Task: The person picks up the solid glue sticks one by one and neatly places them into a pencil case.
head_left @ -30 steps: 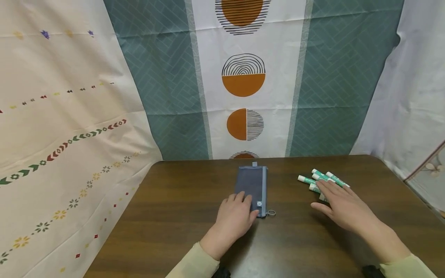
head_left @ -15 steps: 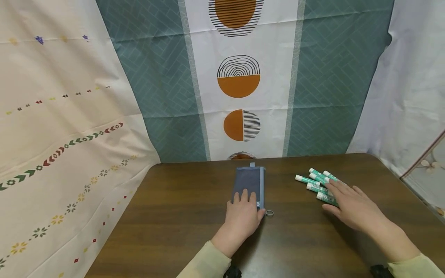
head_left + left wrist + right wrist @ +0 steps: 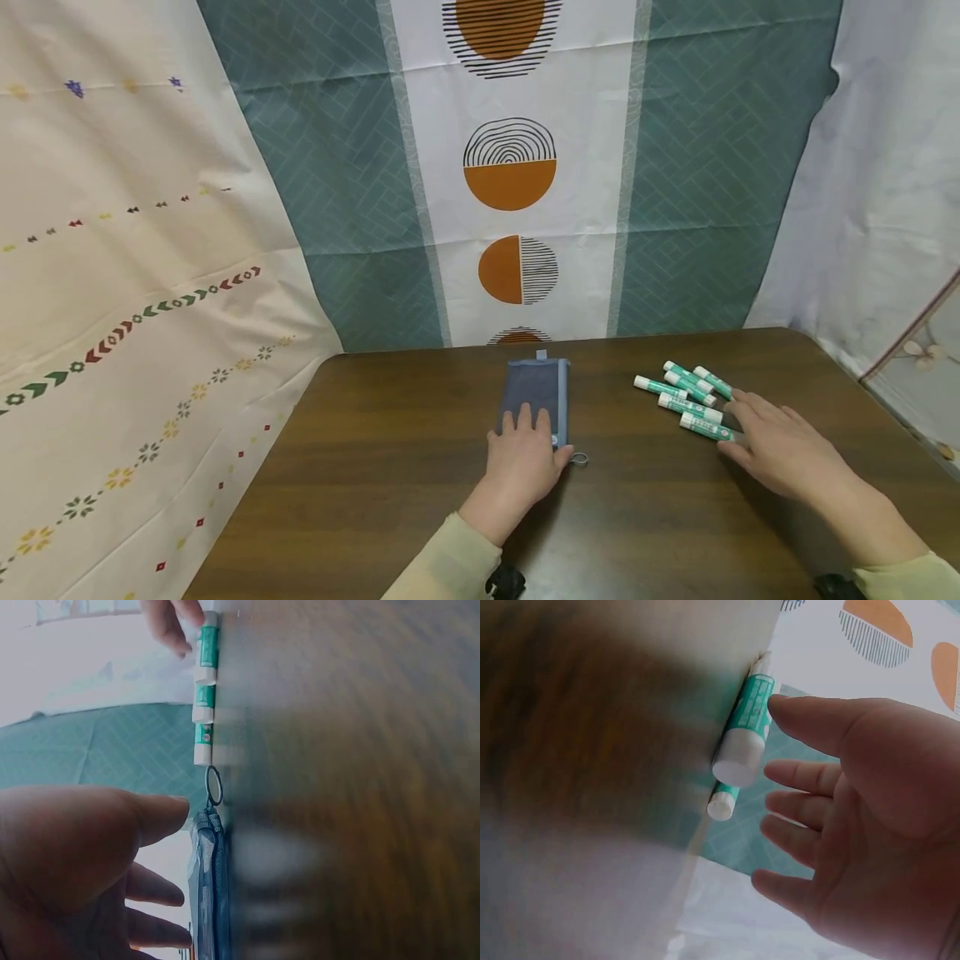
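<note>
A blue-grey zip pouch (image 3: 534,387) lies flat in the middle of the table, a metal ring (image 3: 579,459) at its near right corner. Over its near end is my left hand (image 3: 522,467), fingers extended; the left wrist view shows the thumb and fingertips right beside the pouch. Several green-and-white glue sticks (image 3: 690,406) lie in a loose cluster on the right. My right hand (image 3: 787,450) is at their right end with fingers spread and holds nothing. In the right wrist view its thumb tip overlaps the side of one glue stick (image 3: 751,705).
The dark brown wooden table (image 3: 375,467) reaches back to a hanging green and white cloth (image 3: 352,167) with orange circles. A cream patterned cloth (image 3: 150,375) drapes along the left side, a white one (image 3: 885,208) along the right.
The right hand has drawn back to the right, uncovering more of the glue sticks. My left hand has shifted slightly right and forward over the pouch. The head view has turned slightly.
</note>
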### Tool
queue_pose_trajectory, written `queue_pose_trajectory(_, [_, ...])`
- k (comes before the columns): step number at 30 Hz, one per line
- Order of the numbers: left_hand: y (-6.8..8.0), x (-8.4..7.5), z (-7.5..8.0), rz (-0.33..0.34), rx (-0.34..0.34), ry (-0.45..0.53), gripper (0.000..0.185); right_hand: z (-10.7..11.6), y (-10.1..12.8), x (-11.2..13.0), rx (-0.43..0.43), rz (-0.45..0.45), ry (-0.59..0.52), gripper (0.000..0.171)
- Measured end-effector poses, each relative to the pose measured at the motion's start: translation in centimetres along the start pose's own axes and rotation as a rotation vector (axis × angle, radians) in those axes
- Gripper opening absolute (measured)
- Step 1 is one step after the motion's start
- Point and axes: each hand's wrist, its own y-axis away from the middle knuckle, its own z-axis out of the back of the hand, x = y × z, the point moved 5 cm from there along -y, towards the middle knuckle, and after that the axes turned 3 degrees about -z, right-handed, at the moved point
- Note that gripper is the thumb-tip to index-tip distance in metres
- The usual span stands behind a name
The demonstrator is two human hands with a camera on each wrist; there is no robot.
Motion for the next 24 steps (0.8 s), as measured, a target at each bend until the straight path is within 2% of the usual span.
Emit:
queue_pose_trajectory(7, [-0.4, 0.0, -0.3, 0.008, 0.016, 0.009, 0.075, -0.1, 0.6, -0.8, -0.009, 0.004, -0.048, 0.045])
queue_pose_trajectory(15, [-0.6, 0.1, -0.7, 0.013, 0.033, 0.009, 0.076, 0.0, 0.8, -1.3, -0.015, 0.027, -0.027, 0.052])
queue_pose_trajectory(24, [-0.2, 0.3, -0.3, 0.024, 0.054, 0.001, 0.075, -0.1, 1.0, -1.8, 0.008, 0.033, -0.019, 0.056])
